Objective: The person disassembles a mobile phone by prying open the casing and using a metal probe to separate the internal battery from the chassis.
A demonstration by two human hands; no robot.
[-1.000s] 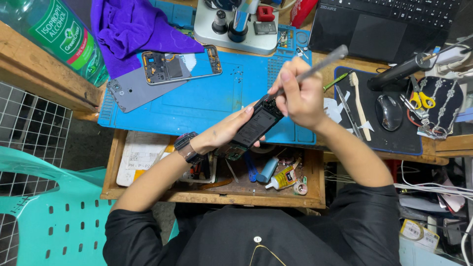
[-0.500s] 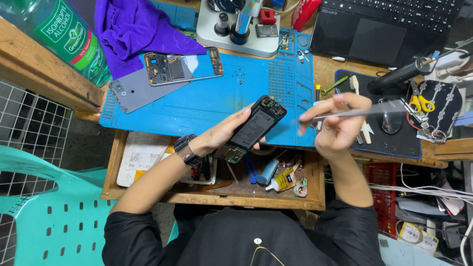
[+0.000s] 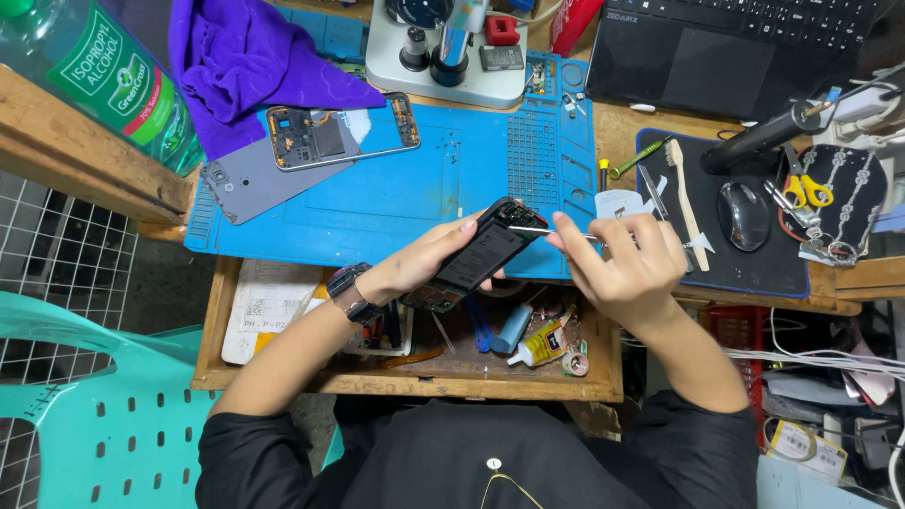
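The left hand (image 3: pixel 419 264) grips an opened phone (image 3: pixel 481 254) above the blue mat (image 3: pixel 424 179). At its three o'clock, the right hand (image 3: pixel 627 269) pinches tweezers (image 3: pixel 551 232), tips touching the phone's top.

Matt blue rubbery mat (image 3: pixel 396 198), soft purple cloth (image 3: pixel 255 66) — worn wooden drawer (image 3: pixel 405 382), glossy black phone part (image 3: pixel 481 253)

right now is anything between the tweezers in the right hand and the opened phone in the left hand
Nothing visible. The right hand holds thin tweezers whose tip already meets the top corner of the opened phone, which the left hand holds tilted above the blue mat. The gap between the hands is free.
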